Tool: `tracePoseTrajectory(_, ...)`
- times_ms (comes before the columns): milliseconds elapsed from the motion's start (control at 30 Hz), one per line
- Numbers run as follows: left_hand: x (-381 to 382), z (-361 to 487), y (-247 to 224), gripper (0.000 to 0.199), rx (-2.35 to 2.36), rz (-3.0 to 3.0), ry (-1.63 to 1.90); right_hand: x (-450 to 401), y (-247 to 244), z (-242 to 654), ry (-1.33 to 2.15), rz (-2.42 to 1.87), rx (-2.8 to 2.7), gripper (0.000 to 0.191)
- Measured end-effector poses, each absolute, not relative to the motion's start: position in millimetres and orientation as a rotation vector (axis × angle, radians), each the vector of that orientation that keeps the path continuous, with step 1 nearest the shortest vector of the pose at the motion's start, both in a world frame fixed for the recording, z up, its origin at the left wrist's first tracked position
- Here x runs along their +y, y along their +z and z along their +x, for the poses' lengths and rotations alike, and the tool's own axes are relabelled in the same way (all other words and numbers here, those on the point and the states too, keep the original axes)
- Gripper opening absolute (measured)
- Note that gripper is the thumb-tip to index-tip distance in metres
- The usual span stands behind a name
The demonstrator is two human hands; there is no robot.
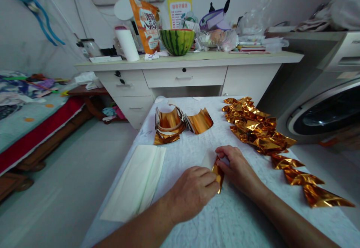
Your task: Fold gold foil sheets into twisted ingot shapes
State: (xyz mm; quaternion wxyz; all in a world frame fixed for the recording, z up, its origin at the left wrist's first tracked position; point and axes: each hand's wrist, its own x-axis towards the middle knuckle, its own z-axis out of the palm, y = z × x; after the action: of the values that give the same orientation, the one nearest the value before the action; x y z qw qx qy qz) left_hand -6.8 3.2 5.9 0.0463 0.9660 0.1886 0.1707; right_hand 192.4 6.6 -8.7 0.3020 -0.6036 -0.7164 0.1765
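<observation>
A narrow folded piece of gold foil paper point(218, 173) lies on the cloth-covered table in front of me. My left hand point(195, 191) is closed, its fingers curled at the near left side of the foil. At the foil's far end, my right hand point(234, 167) pinches it between thumb and fingers. A thin whitish sheet point(208, 158) shows just behind the foil, partly hidden by the hands. Left of my hands is a stack of pale paper point(135, 182). Curled gold foil sheets point(201, 121) sit farther back. Twisted gold foil pieces point(253, 126) form a long heap at the right.
Behind the table stands a white desk point(185, 65) bearing a cut watermelon point(177, 42), an orange pouch point(146, 24), a white paper roll point(128, 44) and plastic bags. A washing machine point(317, 86) is at the right, a bed point(33, 128) at the left.
</observation>
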Motion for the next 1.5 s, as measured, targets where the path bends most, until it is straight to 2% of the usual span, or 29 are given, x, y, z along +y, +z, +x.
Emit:
tracePoseTrajectory(133,-1,-7,3,0.014,0.621,2.936,0.445,6,-5,192,0.41,-1.568,-2.012,0.008)
tracePoseTrajectory(333,-7,-6,0,0.007,0.704,2.938,0.477,3,2,192,0.541,-1.438,-2.149,0.018)
tracePoseTrajectory(500,-9,-4,-1,0.013,0.799,2.803,0.527,0,14,195,0.647,-1.436,-2.215,0.023)
tracePoseTrajectory(733,-8,-3,2,0.01,0.925,2.508,0.575,-17,31,196,0.782,-1.473,-2.326,0.019)
tracePoseTrajectory(1067,-7,-6,3,0.01,1.074,2.316,0.535,-22,16,187,0.674,-1.609,-2.228,0.013)
tracePoseTrajectory(1367,-2,-10,5,0.025,1.076,2.259,0.536,-26,22,180,0.687,-1.632,-2.166,0.013)
tracePoseTrajectory(1500,-1,-9,5,0.015,1.008,2.252,0.545,-28,20,180,0.697,-1.619,-2.157,0.016)
